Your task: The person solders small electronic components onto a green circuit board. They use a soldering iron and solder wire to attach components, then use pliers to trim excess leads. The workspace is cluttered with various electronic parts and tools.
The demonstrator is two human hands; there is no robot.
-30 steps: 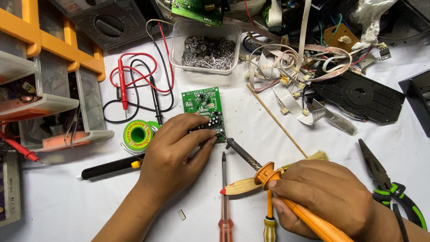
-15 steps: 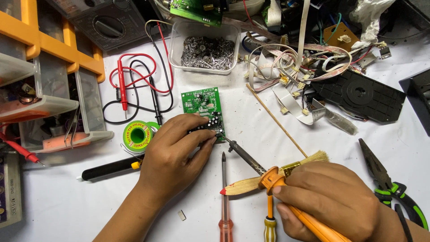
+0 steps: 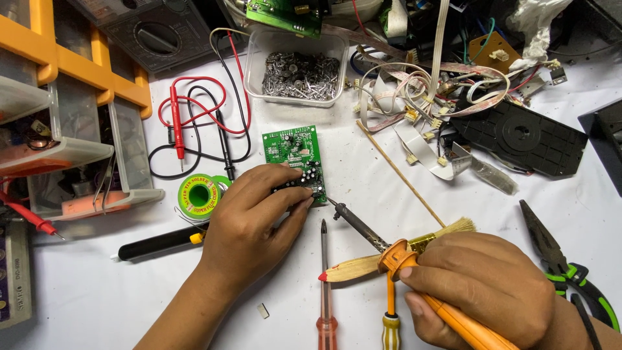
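— Grip first? Right hand (image 3: 483, 295) wrapped tight round the orange handle of the soldering iron (image 3: 389, 249), fingers closed on it. Left hand (image 3: 256, 223) pinched narrow on the near edge of the small green rectangular circuit board (image 3: 293, 155), fingertips (image 3: 304, 201) pressing it flat to the white tabletop (image 3: 84, 298).

— And the board from the iron?

— Up and to the left of the right hand. Iron's long axis slanted that same way, dark metal tip just beside the board's near right corner; touching or not, hard to tell.

— Nearer hand?

— Left, already on the board; right well back, reaching only through the iron.

— Around the board?

— Green spool of solder wire (image 3: 199, 193) just left of it. Red and black probe leads (image 3: 194, 123) further left. Clear plastic tub of metal screws (image 3: 299, 72) beyond its far edge. Red-handled screwdriver (image 3: 324, 285) below it, pointing toward it. Green-handled pliers (image 3: 564, 266) well to the right.
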